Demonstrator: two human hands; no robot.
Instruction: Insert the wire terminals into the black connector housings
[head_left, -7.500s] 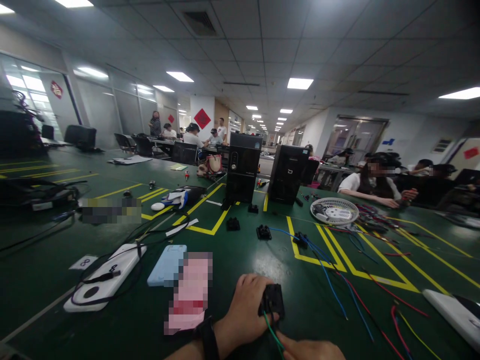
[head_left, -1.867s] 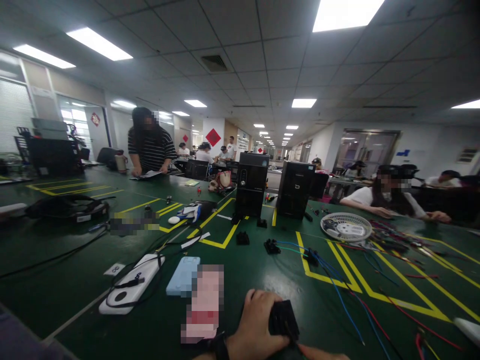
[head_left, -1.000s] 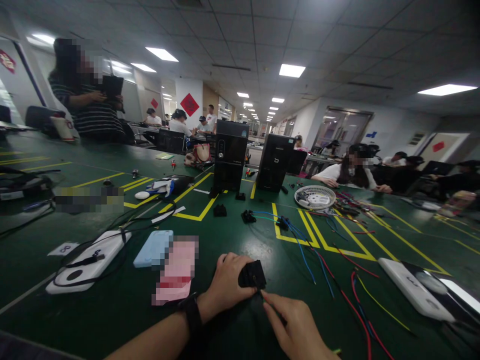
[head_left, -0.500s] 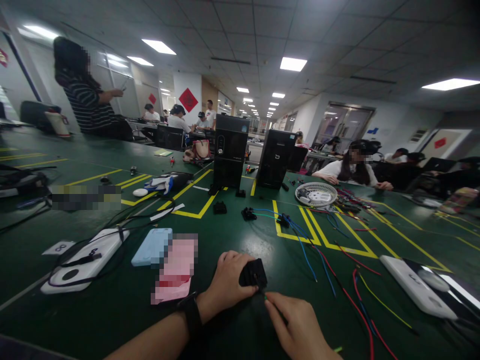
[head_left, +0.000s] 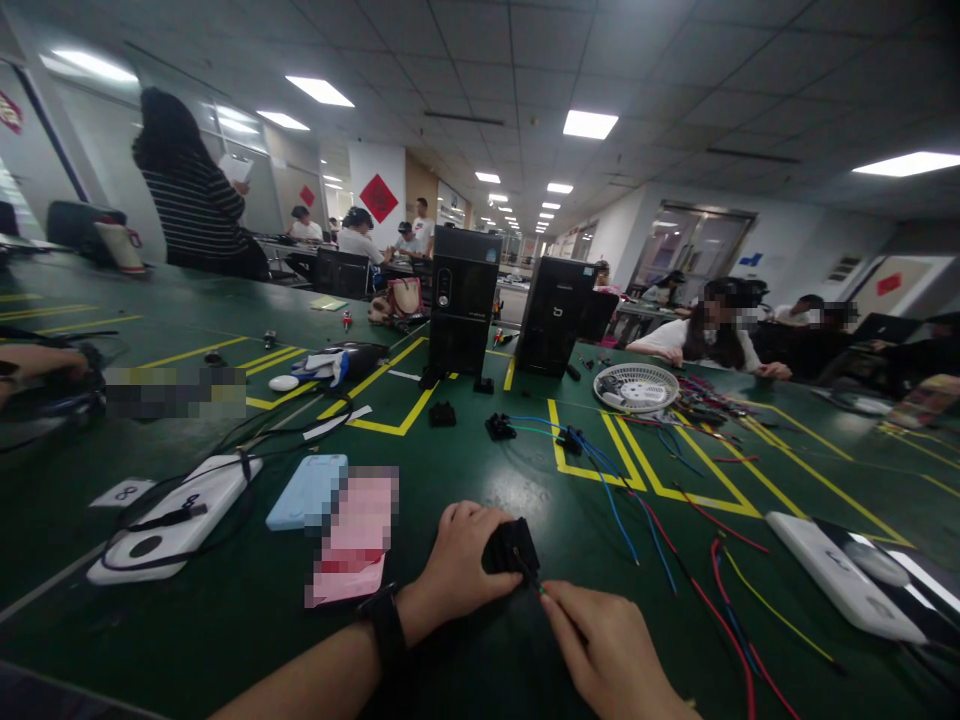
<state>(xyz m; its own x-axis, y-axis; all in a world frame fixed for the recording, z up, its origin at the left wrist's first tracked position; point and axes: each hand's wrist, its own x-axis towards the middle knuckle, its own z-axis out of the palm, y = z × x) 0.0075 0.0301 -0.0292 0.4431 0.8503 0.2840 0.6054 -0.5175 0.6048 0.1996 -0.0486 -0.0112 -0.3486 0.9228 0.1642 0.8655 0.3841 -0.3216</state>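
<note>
My left hand [head_left: 466,560], with a black watch on its wrist, is wrapped round a small black block [head_left: 517,545] low on the table in the middle of the view. Its palm and fingers hide the block's left part. My right hand [head_left: 600,630] pinches what looks like a slim screwdriver [head_left: 534,580], with a dark shaft and a touch of green at the fingertips. The shaft slants up to the near right side of the block; its tip is hard to make out. Most of the handle is hidden in my palm.
Blue, red and yellow-green wires [head_left: 697,580] lie right of my hands. Black blocks [head_left: 501,428] sit ahead, before two black computer towers [head_left: 465,300]. A pink phone [head_left: 356,535], a blue case [head_left: 307,490] and a white device [head_left: 176,520] lie left; a white basket [head_left: 636,388] stands farther right.
My hands keep the same hold, with the block and tool barely shifted. At the far left a person has turned away, and another person's arm has come in at the left edge.
</note>
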